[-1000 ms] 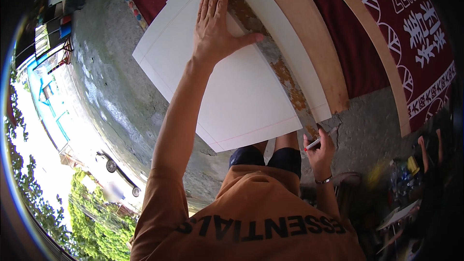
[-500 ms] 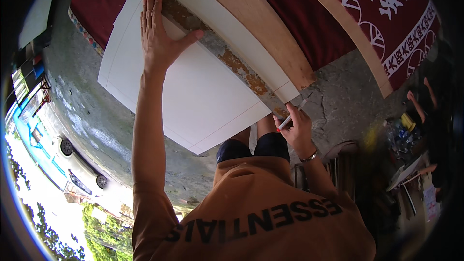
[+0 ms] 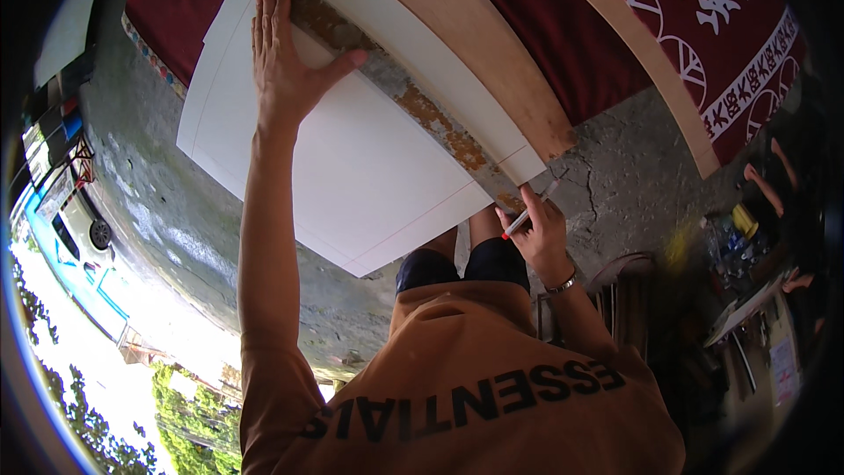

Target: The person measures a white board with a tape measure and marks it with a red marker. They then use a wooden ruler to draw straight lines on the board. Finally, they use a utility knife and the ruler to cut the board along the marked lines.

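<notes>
A large white sheet point(image 3: 378, 171) with thin ruled lines lies in front of me. Across it, running from the far left to the near right, rests a long straightedge point(image 3: 420, 110) with worn, flaking brown paint. My left hand point(image 3: 288, 88) is spread flat, its fingers on the far part of the straightedge and its thumb reaching across it. At the near end of the straightedge, my right hand point(image 3: 547, 242) grips a slim white pen point(image 3: 517, 225) with a red end. The right fingers touch the straightedge end and the sheet's near corner.
Beyond the sheet lies a curved wooden board point(image 3: 492, 44), then dark red cloth point(image 3: 563, 44). A printed red banner with a wooden edge point(image 3: 655, 70) is at the far right. Cracked concrete floor point(image 3: 607, 167) surrounds these. Another person's arms point(image 3: 767, 189) show at the right edge.
My hands, the straightedge and the sheet stay nearly in place. In the left background, a light-coloured car has moved up and left.
</notes>
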Action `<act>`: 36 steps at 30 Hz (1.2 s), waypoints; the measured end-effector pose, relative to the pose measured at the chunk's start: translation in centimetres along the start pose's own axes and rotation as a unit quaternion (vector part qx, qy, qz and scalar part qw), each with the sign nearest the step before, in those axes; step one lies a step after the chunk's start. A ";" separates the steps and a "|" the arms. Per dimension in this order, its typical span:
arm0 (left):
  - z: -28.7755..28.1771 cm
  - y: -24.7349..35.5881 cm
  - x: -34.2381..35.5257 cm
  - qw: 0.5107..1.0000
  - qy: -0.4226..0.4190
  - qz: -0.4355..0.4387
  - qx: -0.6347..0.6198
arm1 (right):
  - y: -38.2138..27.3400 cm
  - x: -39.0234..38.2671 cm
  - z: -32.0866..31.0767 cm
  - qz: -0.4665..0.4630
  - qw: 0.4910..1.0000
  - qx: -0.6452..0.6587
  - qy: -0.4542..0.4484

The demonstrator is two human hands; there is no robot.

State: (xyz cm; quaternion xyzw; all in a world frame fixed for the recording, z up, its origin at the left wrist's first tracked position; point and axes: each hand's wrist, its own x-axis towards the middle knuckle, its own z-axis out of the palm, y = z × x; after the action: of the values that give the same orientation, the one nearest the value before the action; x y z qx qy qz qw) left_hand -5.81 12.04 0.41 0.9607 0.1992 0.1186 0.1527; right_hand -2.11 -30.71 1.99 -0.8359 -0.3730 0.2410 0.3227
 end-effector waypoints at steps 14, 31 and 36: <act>0.2 -0.4 -0.1 1.000 0.008 0.008 -0.002 | -0.3 0.3 -0.1 -0.015 1.000 -0.012 0.014; -0.6 0.6 0.1 0.999 -0.015 -0.038 -0.031 | 0.2 -0.3 0.3 0.000 1.000 -0.011 0.001; -0.7 0.4 0.0 0.999 -0.017 -0.041 -0.021 | 0.1 0.0 0.3 -0.005 1.000 -0.009 -0.001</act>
State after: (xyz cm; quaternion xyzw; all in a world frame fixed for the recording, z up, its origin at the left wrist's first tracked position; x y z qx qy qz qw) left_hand -5.90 11.84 1.24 0.9503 0.2327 0.0999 0.1811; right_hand -2.24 -30.64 1.72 -0.8368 -0.3796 0.2372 0.3154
